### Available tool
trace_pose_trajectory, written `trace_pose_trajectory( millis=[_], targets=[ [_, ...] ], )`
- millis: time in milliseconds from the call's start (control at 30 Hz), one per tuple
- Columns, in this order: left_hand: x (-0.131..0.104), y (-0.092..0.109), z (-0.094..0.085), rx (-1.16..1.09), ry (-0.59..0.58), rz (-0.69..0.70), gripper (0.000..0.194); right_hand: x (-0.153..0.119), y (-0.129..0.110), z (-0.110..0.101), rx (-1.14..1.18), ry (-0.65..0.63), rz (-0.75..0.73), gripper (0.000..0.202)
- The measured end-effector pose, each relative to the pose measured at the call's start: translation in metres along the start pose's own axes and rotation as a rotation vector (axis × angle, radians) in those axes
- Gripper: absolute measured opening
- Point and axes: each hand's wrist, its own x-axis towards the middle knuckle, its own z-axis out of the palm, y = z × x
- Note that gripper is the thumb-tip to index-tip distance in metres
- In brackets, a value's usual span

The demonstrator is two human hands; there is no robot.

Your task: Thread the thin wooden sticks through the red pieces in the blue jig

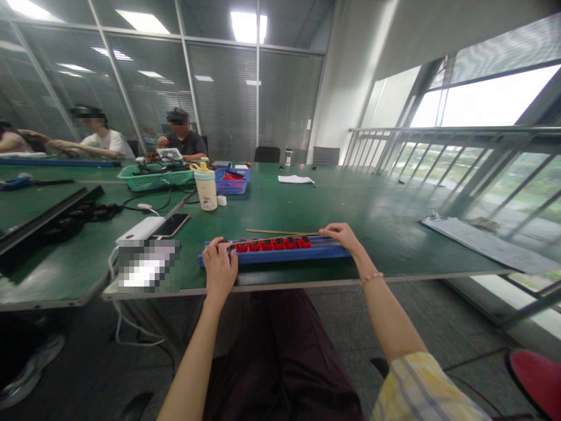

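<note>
As the right hand pinches a thin rod, the left hand curls over a blue tray. Its grip is unclear.

Overexposed window at right, glowing ceiling lights, dim floor, stretched edges

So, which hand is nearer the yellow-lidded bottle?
Left. The left hand is at the left end of the blue tray, with the bottle beyond it; the right hand is near the other end, farther off to the bottle's right.
</note>
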Motion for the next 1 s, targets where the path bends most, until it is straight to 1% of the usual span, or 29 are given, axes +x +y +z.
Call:
trace_pose_trajectory(
  millis=[233, 433, 667, 800, 1000],
  targets=[
    [0.001, 0.003, -0.002, 0.01, -0.006, -0.004, 0.027, 0.005, 0.011, 0.003, 0.011, 0.039, -0.041, 0.039],
    [0.002, 0.005, -0.004, 0.025, -0.017, -0.013, 0.029, 0.01, 0.025, 0.002, -0.055, 0.16, -0.089, 0.036],
    [0.001, 0.005, -0.003, 0.036, -0.016, -0.018, 0.031, 0.01, 0.033, 0.001, -0.148, 0.316, -0.069, 0.039],
    [0.001, 0.005, -0.002, 0.034, -0.016, -0.028, 0.03, 0.01, 0.034, 0.0, -0.158, 0.336, -0.078, 0.04],
    [0.001, 0.006, -0.004, 0.022, -0.021, -0.029, 0.03, 0.01, 0.036, 0.0, -0.227, 0.391, -0.027, 0.044]
  ],
)
